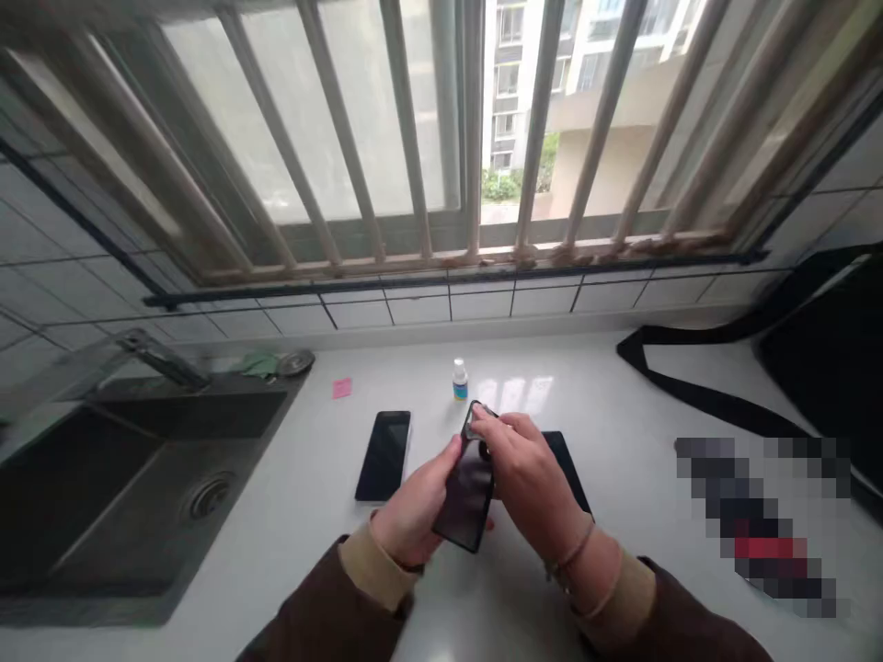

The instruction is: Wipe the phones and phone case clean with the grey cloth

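Left hand (416,507) curled in a grip — right hand (530,467) close beside it, fingers (498,436) angled leftward.

Legible text: none. Small white-capped bottle (460,370): blue label (460,390), print too small to read. Pink sticky note (342,388): nothing decipherable.

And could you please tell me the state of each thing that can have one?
Held phone: tilted, in left hand, right hand at its upper end
Left phone: lying flat, screen dark
Dark device: lying down, partly hidden
Small bottle: upright, cap on
Pink note: lying flat
Black strap: lying bent
Tap: blurred, no flow visible
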`<state>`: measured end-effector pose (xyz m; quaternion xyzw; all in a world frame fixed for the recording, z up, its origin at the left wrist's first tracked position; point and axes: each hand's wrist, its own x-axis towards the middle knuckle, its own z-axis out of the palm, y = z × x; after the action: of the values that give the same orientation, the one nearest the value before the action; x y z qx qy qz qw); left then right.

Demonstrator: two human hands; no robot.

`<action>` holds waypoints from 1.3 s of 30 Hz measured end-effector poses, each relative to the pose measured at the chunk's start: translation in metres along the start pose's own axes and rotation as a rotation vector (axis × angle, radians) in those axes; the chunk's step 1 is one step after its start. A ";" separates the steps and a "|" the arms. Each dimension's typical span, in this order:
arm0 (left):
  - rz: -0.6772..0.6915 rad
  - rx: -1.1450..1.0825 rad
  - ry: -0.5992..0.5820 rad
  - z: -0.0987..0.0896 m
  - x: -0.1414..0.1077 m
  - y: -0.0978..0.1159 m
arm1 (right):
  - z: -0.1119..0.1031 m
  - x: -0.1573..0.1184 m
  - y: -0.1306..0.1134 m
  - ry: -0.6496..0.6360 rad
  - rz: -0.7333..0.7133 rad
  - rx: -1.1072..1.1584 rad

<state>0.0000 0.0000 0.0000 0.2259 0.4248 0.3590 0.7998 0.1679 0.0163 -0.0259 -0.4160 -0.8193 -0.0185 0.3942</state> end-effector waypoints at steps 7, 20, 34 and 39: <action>0.038 -0.068 0.014 0.001 0.001 0.003 | 0.006 -0.003 0.000 0.012 0.001 0.000; 0.045 -0.009 -0.014 0.001 0.000 0.001 | 0.010 -0.003 -0.002 0.095 0.101 0.154; 0.132 -0.331 -0.079 -0.001 0.004 0.005 | 0.006 0.002 -0.014 0.035 -0.086 0.367; 0.138 -0.283 0.076 -0.004 0.006 0.013 | 0.006 0.000 -0.025 -0.120 -0.224 0.446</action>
<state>-0.0063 0.0126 0.0032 0.1259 0.3835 0.4777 0.7803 0.1469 0.0024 -0.0226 -0.2256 -0.8661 0.1438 0.4223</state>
